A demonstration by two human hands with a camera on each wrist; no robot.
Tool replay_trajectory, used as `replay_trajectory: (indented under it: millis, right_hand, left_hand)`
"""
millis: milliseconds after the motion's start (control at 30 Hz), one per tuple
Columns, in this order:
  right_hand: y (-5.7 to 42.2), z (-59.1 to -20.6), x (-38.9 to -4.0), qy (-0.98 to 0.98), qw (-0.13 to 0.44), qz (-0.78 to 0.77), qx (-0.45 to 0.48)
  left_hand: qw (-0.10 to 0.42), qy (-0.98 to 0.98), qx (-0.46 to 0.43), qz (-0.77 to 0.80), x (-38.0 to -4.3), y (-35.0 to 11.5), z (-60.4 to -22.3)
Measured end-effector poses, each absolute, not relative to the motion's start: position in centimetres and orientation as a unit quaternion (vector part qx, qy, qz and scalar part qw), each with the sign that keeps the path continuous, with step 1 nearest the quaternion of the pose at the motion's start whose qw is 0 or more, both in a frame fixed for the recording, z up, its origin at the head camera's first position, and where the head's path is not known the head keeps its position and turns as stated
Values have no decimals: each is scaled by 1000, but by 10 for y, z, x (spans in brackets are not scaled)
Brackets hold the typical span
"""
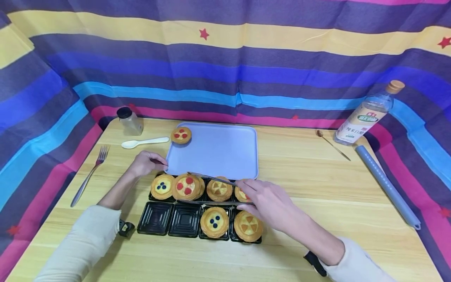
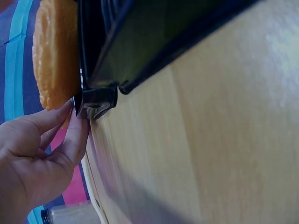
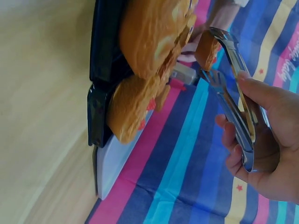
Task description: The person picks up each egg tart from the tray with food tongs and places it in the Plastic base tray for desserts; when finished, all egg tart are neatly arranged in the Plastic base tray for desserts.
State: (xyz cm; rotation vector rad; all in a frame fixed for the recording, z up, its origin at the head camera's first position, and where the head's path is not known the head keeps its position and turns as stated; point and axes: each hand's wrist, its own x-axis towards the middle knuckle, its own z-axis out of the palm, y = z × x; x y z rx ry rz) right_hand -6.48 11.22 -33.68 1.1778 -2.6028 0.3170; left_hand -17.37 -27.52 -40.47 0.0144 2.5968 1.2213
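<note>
My right hand (image 1: 267,199) holds metal tongs (image 3: 243,107), one arm of them above and one below. Between the tong tips is an egg tart with red toppings (image 1: 186,187), raised over the back row of a black compartment tray (image 1: 154,218). It partly covers another tart in that row. My left hand (image 1: 146,163) pinches the black tray's back left corner, seen close in the left wrist view. Beside it sits a tart with blue dots (image 1: 163,187). The front row has two bare left compartments, then a blue-dotted tart (image 1: 214,222) and a tart with orange wedges (image 1: 248,226).
Behind the black tray lies a lavender tray (image 1: 215,150) with a red-topped tart (image 1: 181,135) on its back left corner. A white spoon (image 1: 144,142), fork (image 1: 89,176) and small jar (image 1: 129,121) are left. Rightward stand a bottle (image 1: 366,113), thin stick (image 1: 334,145) and grey-blue bar (image 1: 387,186).
</note>
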Motion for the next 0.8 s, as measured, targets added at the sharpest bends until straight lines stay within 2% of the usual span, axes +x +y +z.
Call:
replay_trajectory:
  millis: [167, 433, 800]
  right_hand:
    - [112, -341, -54, -890, 140, 96, 424]
    - [110, -349, -37, -885, 117, 94, 441]
    - [107, -361, -30, -884, 111, 78, 446]
  left_hand:
    - [138, 898, 5, 418, -173, -275, -405]
    - [134, 898, 4, 419, -174, -275, -404]
    - [134, 901, 7, 412, -174, -276, -405]
